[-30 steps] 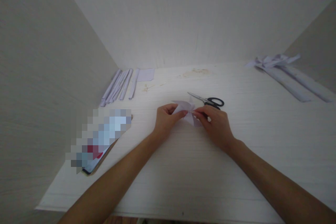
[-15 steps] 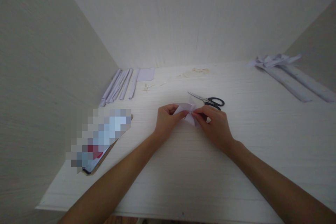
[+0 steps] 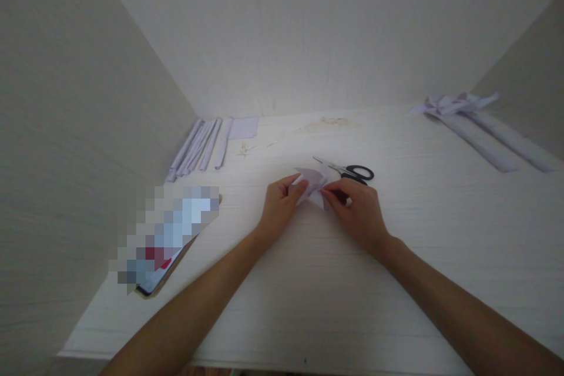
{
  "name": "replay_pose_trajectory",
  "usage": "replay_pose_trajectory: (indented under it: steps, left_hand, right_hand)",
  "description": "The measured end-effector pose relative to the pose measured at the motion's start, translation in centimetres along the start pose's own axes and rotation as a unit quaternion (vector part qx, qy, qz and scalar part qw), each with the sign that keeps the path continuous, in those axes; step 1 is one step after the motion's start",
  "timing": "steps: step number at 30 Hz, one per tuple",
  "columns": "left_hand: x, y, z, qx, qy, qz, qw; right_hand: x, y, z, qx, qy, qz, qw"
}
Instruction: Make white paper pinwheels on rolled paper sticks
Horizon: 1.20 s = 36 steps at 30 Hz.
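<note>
Left hand (image 3: 278,207) pinching the left edge of a folded paper (image 3: 312,183), grip closed on it between thumb and fingers. Right hand (image 3: 359,212) pinching the same paper from the right, grip narrow and closed on a fold near the middle. Paper held between both grips, low over the white surface (image 3: 308,282). Just beyond the right grip, black-handled scissors (image 3: 348,171) lying flat. Far off to the left of the left grip, paper strips (image 3: 200,144); nearer, down to its left, a blurred flat object (image 3: 165,238). Well right of the right grip, rolled paper (image 3: 478,129) by the wall.
</note>
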<state>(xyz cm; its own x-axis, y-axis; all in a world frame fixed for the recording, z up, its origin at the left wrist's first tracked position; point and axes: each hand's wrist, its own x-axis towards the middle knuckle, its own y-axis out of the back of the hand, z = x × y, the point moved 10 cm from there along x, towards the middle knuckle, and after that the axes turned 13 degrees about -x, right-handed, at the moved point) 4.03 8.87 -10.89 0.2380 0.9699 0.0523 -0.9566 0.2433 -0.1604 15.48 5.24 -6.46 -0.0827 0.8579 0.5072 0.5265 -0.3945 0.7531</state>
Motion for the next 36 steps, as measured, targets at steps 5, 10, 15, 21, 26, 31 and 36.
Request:
replay_pose_trajectory:
  steps: [5,10,15,21,26,31,36]
  left_hand:
    - [0.0,0.6,0.3,0.038,-0.027,0.023,0.999]
    - [0.0,0.1,0.3,0.012,-0.021,-0.002,1.0]
    - [0.0,-0.8,0.5,-0.024,-0.015,-0.037,0.999]
    - [0.0,-0.9,0.1,-0.028,0.007,-0.035,0.999]
    - [0.0,-0.7,0.2,-0.013,0.0,-0.029,0.999]
    - [-0.1,0.3,0.1,0.017,-0.015,0.019,1.0]
    - [-0.1,0.4,0.2,0.011,-0.024,0.033,0.999]
  right_hand:
    - [0.0,0.0,0.3,-0.009,-0.017,0.0,1.0]
    - [0.0,0.0,0.7,-0.003,-0.033,0.002,0.999]
    - [0.1,0.0,0.7,0.008,-0.033,0.002,0.999]
    - [0.1,0.0,0.6,0.013,-0.028,0.004,1.0]
    - [-0.1,-0.1,0.7,0.015,-0.032,0.0,0.999]
    - [0.0,-0.1,0.6,0.02,-0.032,-0.006,0.999]
    - [0.1,0.1,0.3,0.025,-0.024,-0.005,0.999]
